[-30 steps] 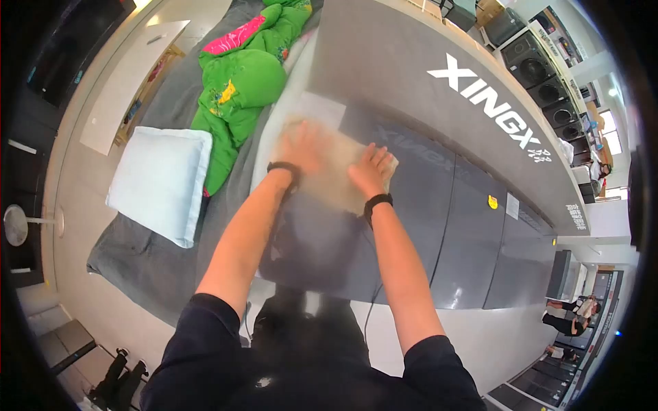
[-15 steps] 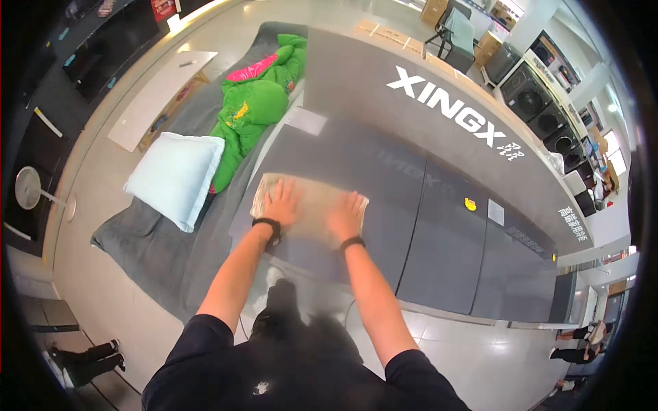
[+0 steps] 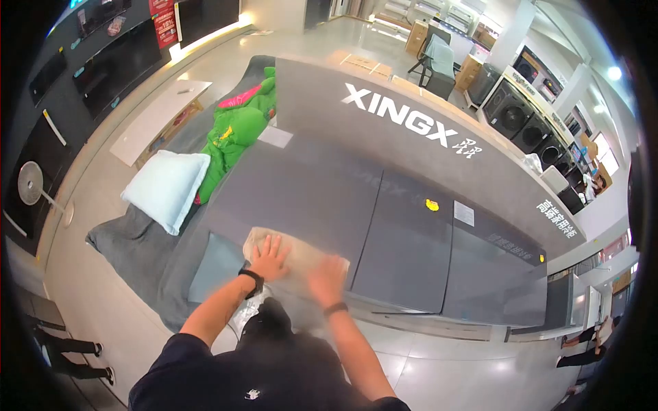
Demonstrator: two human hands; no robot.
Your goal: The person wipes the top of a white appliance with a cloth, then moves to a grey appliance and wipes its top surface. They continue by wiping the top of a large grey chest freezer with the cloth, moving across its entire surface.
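Note:
A folded beige cloth (image 3: pixel 298 255) lies near the front edge of a dark grey glossy surface (image 3: pixel 308 185). My left hand (image 3: pixel 269 258) rests flat on the cloth's left part with its fingers spread. Blurred by motion, my right hand (image 3: pixel 327 277) is on the right part of the same cloth, and its fingers are too smeared to make out. Behind the surface stands a grey panel (image 3: pixel 308 85) with white XINGX lettering.
To the left are a light blue pillow (image 3: pixel 166 192), a green quilt (image 3: pixel 236 133), a grey mattress (image 3: pixel 137 264), a white low table (image 3: pixel 157 120) and a standing fan (image 3: pixel 31 183). A person's legs (image 3: pixel 72 356) show at the lower left, people at the far right.
Both hands and the cloth have moved toward me, to the front edge of the surface. The view has shifted, and the cloth looks narrower from front to back.

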